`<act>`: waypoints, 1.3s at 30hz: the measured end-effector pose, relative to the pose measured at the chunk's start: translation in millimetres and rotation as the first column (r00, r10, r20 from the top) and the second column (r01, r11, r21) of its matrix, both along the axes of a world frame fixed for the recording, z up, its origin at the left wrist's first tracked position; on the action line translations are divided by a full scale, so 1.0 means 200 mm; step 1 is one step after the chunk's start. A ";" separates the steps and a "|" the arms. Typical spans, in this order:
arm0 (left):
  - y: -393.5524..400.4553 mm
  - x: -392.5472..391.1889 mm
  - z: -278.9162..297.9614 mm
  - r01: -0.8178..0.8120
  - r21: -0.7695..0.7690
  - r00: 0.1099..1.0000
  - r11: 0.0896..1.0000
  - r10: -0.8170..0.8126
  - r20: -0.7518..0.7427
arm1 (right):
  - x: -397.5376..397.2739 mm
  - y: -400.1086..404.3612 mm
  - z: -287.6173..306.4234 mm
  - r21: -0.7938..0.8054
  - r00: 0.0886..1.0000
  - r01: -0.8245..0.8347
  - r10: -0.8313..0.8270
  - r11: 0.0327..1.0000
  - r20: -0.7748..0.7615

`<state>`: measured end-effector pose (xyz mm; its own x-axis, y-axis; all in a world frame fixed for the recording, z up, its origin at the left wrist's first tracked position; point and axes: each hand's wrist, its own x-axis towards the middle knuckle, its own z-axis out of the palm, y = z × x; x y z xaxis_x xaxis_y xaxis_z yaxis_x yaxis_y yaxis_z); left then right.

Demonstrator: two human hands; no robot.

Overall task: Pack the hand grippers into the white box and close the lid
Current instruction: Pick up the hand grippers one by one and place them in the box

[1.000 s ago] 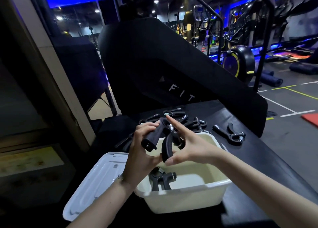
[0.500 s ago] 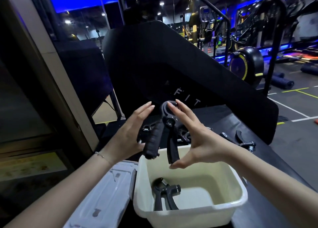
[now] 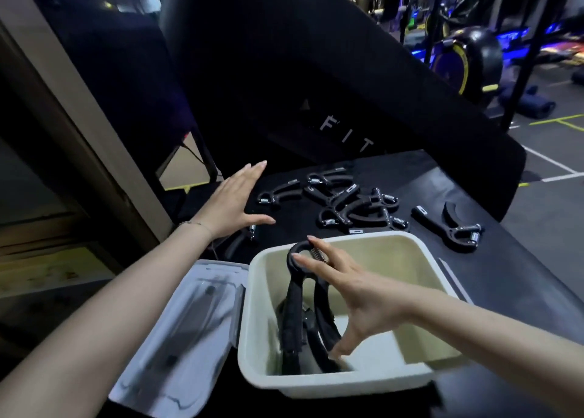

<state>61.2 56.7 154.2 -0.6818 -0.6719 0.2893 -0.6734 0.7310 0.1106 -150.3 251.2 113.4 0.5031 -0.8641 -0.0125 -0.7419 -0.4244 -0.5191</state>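
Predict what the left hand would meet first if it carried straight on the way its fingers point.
Probably nothing nearby: the left hand points up-left of the loose hand grippers, toward the table's far edge, though depth is unclear.

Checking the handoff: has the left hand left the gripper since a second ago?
Yes. The left hand now hovers open beyond the white box, while the right hand lowers the gripper inside.

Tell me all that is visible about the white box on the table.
The white box is an open, deep tub of smooth cream-white plastic with rounded corners and a thick rolled rim. It stands upright on the black table, its grey-white lid lying off beside its left wall. A black hand gripper stands in it, loop end up, held by the right hand. More black parts lie blurred at the bottom.
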 end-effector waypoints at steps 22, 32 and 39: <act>-0.35 0.07 -0.58 -0.309 0.318 0.948 0.897 0.319 0.020 | 0.08 -0.13 -0.31 0.345 0.985 -0.078 0.127 0.935 -0.120; -0.43 0.09 -0.77 -0.457 0.396 0.889 0.797 0.425 0.170 | 0.09 -0.16 -0.31 0.346 0.976 -0.096 0.157 0.933 -0.152; -0.43 0.10 -0.80 -0.537 0.391 0.843 0.747 0.485 0.231 | 0.09 -0.16 -0.32 0.322 0.962 -0.108 0.180 0.941 -0.205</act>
